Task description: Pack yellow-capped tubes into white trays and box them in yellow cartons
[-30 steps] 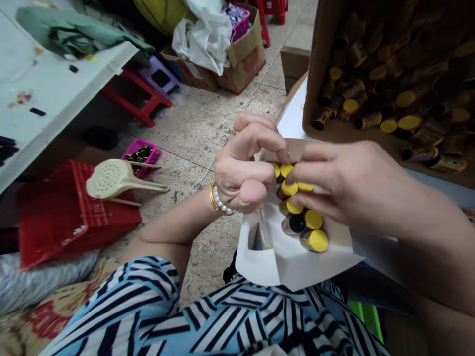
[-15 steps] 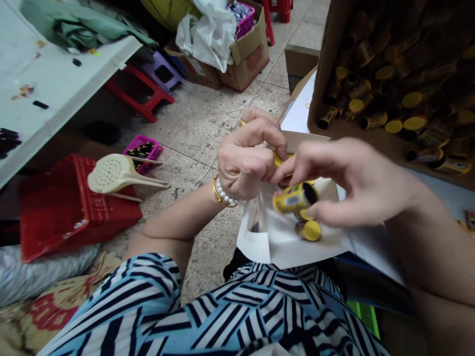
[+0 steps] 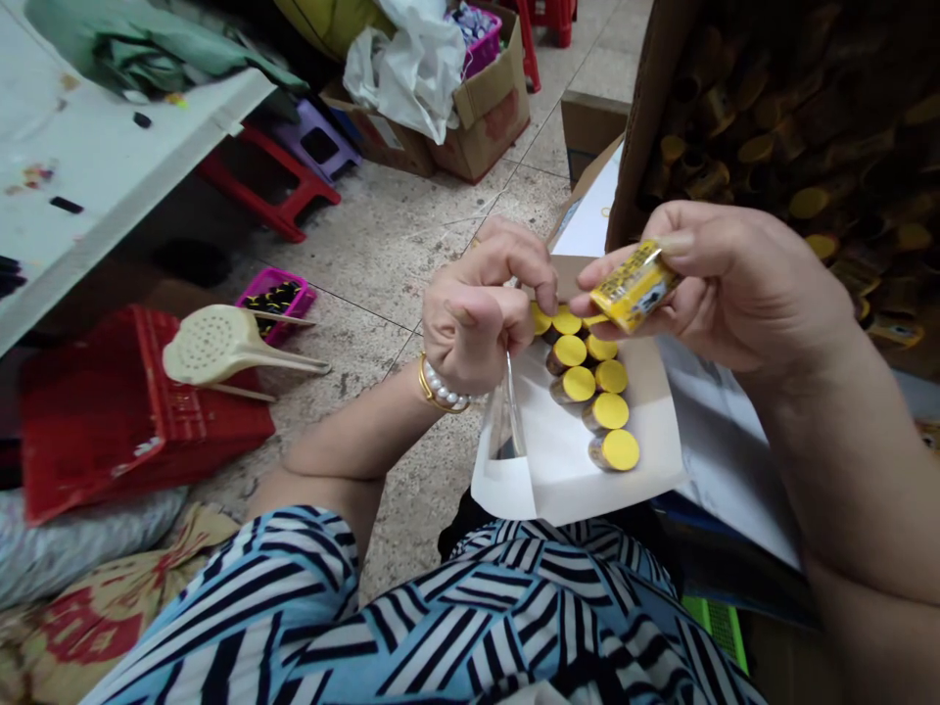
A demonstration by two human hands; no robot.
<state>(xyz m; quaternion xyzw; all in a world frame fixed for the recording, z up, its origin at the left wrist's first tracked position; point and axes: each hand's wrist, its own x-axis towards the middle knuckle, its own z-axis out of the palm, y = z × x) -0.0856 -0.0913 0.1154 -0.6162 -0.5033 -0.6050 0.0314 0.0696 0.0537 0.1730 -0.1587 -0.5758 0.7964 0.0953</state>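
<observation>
My right hand [image 3: 734,279] pinches a small yellow-labelled tube [image 3: 635,286] between thumb and fingers, tilted above a white cardboard box [image 3: 565,475]. In the box, several like tubes [image 3: 609,411] stand with their round yellow ends up, in two uneven rows. Some at the far end are partly hidden by my hands. My left hand [image 3: 485,313], with a pearl bracelet and a gold bangle at the wrist, has its fingers curled at the box's far left side and seems to grip its wall. Its fingertips are partly hidden.
A large carton [image 3: 633,127] of loose tubes stands at the right. To the left are a white table [image 3: 132,186], a red crate [image 3: 147,411] with a cream stool [image 3: 220,343] against it, and a pink basket [image 3: 298,318]. Further back stand red and purple stools and cartons.
My right hand has risen and shifted right, away from the tubes in the box, and now holds a tube up. More standing tubes show in the box. My left hand stays nearly in place.
</observation>
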